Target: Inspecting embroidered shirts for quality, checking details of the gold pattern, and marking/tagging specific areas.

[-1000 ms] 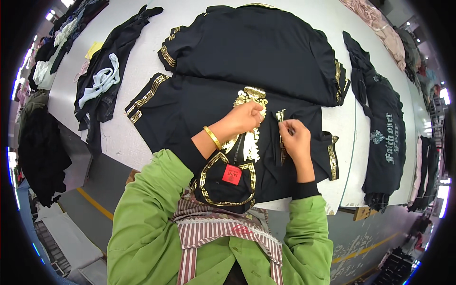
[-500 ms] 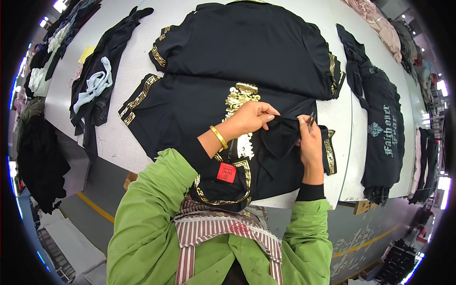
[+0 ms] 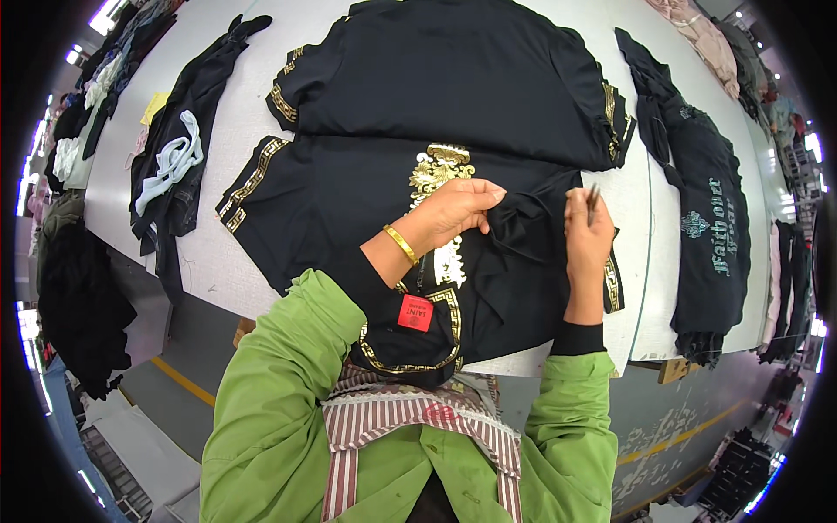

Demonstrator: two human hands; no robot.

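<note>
A black shirt (image 3: 349, 200) with gold key-pattern trim and a gold and white ornamental print lies spread on the table before me. My left hand (image 3: 458, 209), a gold bangle at its wrist, pinches a gathered fold of the shirt just right of the print. To the right of the fold, my right hand (image 3: 588, 231) is closed round small dark thread snips (image 3: 594, 199), their tips pointing up and away. It is apart from the pinched fold. A red label (image 3: 416, 313) shows at the shirt's trimmed neckline, close to my left forearm.
Another black garment with gold trim (image 3: 453, 78) lies just beyond, on the white table (image 3: 235, 261). Dark clothes with a pale strip (image 3: 170, 166) lie at the left. A folded black garment with pale blue print (image 3: 711, 235) lies at the right. Dark clothing (image 3: 78, 296) hangs off the left edge.
My right hand has let go of the fold and moved right with the snips. My left hand still pinches the cloth, slightly left of before.
</note>
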